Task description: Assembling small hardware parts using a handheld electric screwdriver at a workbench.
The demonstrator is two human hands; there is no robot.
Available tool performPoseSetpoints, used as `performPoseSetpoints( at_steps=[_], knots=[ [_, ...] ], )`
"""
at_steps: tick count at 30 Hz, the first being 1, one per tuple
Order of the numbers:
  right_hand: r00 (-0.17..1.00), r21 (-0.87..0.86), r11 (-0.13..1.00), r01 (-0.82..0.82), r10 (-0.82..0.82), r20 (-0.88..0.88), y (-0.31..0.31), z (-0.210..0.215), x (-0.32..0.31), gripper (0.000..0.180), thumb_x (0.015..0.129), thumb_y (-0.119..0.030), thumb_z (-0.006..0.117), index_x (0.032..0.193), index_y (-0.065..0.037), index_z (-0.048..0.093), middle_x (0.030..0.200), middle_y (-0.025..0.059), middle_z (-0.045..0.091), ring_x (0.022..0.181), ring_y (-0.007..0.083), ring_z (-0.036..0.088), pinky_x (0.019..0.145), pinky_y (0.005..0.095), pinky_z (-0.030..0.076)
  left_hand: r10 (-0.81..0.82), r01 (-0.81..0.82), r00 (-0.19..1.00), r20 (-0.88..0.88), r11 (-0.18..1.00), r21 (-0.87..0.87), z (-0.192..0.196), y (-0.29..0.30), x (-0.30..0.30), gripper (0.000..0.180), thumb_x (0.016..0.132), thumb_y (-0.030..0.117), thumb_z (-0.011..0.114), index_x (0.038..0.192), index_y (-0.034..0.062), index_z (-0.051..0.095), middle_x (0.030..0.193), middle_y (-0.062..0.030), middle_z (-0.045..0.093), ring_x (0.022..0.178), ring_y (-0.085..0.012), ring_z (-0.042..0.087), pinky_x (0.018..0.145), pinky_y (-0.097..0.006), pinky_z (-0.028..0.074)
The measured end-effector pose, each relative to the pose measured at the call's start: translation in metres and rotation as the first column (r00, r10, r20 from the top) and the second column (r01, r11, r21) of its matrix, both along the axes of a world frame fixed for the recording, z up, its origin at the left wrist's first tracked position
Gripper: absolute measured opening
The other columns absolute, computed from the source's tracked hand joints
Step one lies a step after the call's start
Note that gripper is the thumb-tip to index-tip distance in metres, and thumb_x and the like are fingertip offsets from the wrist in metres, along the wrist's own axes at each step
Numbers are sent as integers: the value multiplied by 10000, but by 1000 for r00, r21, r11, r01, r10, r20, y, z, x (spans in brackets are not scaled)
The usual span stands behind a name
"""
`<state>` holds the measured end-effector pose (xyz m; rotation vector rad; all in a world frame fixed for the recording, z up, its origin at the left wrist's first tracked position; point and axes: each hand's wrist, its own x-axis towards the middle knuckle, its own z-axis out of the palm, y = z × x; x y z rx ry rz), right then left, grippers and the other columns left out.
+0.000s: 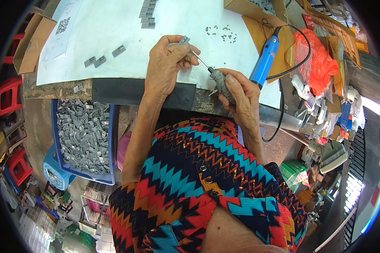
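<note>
My left hand (162,65) is closed on a small grey rectangular plastic part (183,41), pinched between thumb and fingers above the white table sheet. In my right hand (242,92) is a screwdriver (220,81) whose grip is wrapped in grey cloth or tape. Its thin metal shaft slants up and left toward the part, and the tip is close to my left fingers; whether it touches the part cannot be made out. Several tiny dark screws (228,36) lie scattered beyond my right hand. Loose grey parts (118,51) rest left of my left hand.
A column of grey parts (147,20) lies at the far side. Right of my hand is a blue corded electric screwdriver (266,59). A blue crate (112,143) full of grey parts stands below the table's left side. Cardboard boxes (34,44) flank the white sheet (109,27).
</note>
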<state>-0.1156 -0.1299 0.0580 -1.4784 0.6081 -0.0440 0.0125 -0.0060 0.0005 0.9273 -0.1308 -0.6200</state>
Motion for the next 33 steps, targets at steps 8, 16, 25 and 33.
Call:
performPoseSetpoints(
  at_steps=[8,16,25,33],
  knots=[
    [999,14,1000,20,-21,41,0,-2,0,326,906,-226,479,1072,46,551,702,29,554,466,45,409,357,164,242,-8,7,1000,24,999,38,-3,0,1,270,830,57,576,1041,-50,446,840,-184,619,623,-136,576,511,-192,437],
    [999,6,1000,10,-11,37,1,-2,-2,329,907,-224,474,1079,47,546,743,52,570,471,51,415,357,169,242,1,-3,1000,23,997,75,-1,0,1,280,824,42,584,1047,-51,444,826,-177,619,615,-131,569,505,-190,429],
    [999,1,1000,15,-15,35,1,-4,-4,323,907,-221,473,1079,42,547,732,56,566,470,54,416,362,173,240,39,-39,999,15,997,67,-2,-2,0,269,803,16,578,1019,-68,442,780,-169,623,589,-124,567,502,-197,408],
    [1000,-8,1000,11,-11,23,2,-2,-4,314,909,-217,470,1074,38,550,720,54,559,467,52,413,361,174,239,43,-43,999,9,998,46,-1,-2,0,263,801,10,578,1014,-69,446,776,-171,624,590,-126,570,501,-197,408]
  ],
)
